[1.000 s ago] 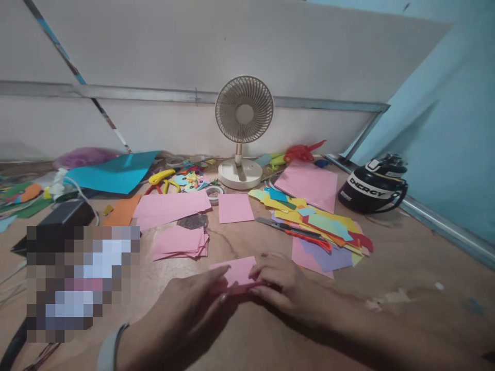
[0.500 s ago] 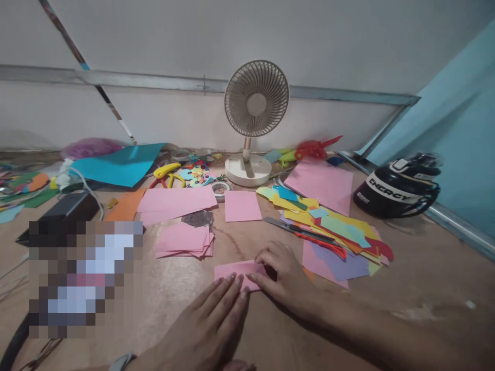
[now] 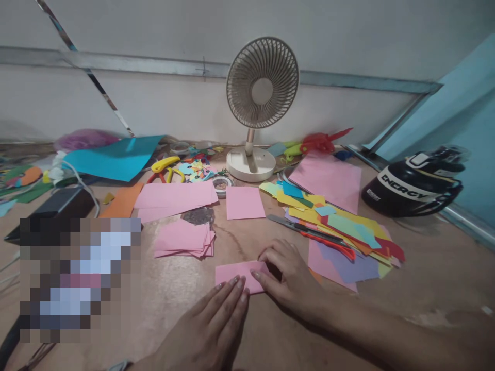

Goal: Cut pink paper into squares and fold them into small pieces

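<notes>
A small pink paper [image 3: 237, 269], seemingly folded, lies on the table in front of me. Across its lower edge rests my left hand [image 3: 214, 314], flat, with the fingers stretched out and touching the paper. My right hand [image 3: 286, 273] is curled at the paper's right end, thumb on top and fingers bent around the edge, gripping it. Part of that end is hidden by the fingers. Just beyond, to the left, sits a stack of pink paper pieces [image 3: 180, 238]. A single pink sheet [image 3: 245, 203] lies farther back.
Colored paper scraps [image 3: 348, 226] lie to the right, with a utility knife [image 3: 305, 229] and red-handled scissors [image 3: 348, 251] on them. A fan [image 3: 251, 165] stands at the back. A black jug [image 3: 410, 185] is far right. Yellow-handled pliers [image 3: 166, 165] lie behind more pink sheets [image 3: 174, 200].
The view has shifted slightly. My left fingers have drawn back a little toward the paper's lower edge, and my right thumb sits slightly farther right. The paper stays in place.
</notes>
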Tool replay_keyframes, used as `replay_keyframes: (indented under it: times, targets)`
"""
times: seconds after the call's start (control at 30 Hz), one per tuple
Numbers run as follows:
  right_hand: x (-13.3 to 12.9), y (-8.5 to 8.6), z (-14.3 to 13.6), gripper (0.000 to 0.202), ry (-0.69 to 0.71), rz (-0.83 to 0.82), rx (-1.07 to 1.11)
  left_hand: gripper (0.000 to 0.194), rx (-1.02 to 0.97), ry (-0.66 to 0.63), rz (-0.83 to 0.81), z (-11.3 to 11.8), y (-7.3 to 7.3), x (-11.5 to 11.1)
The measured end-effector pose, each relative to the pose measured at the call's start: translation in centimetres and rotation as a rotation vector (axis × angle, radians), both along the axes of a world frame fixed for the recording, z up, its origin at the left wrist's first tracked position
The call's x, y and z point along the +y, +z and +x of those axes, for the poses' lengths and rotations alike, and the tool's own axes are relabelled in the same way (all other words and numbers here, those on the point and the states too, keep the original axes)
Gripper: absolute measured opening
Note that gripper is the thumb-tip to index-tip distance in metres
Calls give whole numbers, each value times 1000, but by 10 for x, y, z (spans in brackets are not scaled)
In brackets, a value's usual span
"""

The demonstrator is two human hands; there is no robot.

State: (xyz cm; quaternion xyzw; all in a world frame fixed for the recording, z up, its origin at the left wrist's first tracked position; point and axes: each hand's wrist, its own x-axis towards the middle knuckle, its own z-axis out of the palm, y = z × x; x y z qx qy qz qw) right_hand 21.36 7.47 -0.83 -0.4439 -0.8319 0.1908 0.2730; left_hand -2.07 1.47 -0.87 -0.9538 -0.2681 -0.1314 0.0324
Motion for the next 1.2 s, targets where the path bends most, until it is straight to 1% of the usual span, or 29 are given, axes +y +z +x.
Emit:
replay_keyframes:
  times: [0.07, 0.13, 0.23, 0.3, 0.37, 0.5, 0.7, 0.8, 0.9, 0.97, 1.03, 1.1, 1.2]
  targets:
    - [0, 0, 0, 17, 4, 5, -2, 85, -14, 9, -19, 0, 0, 0]
    - [0, 0, 1, 16, 0, 9, -2, 86, -10, 12, -25, -1, -4, 0]
    - [0, 1, 0, 15, -5, 15, -10, 88, -37, 15, 3, 0, -17, -1]
    - [0, 1, 0, 14, -6, 24, -13, 89, -75, 29, 52, 1, -27, -2]
    - [1, 1, 0, 14, -4, 32, -6, 88, -71, 35, 84, 1, -33, -2]
    - [1, 0, 0, 13, -1, 39, -2, 88, -50, 29, 97, 0, -34, -2]
    - [1, 0, 0, 14, -7, 23, -16, 87, -81, 39, 108, 2, -33, -3]
    - [2, 0, 0, 14, -3, 16, -20, 85, -84, 38, 72, 2, -27, -2]
    - [2, 0, 0, 14, -15, 20, -22, 84, -33, 29, -19, 2, -13, -2]
    - [1, -1, 0, 13, -24, 22, -23, 88, -14, 20, -45, 2, -3, -1]
    - [0, -3, 0, 7, -31, 14, 0, 89, -14, 21, -53, 2, 6, 0]
    - [0, -4, 1, 12, -36, 7, 39, 83, -17, 39, -71, 3, 11, 3]
    - [2, -6, 2, 20, -35, 1, 62, 72, -70, 72, -78, 5, 15, 7]
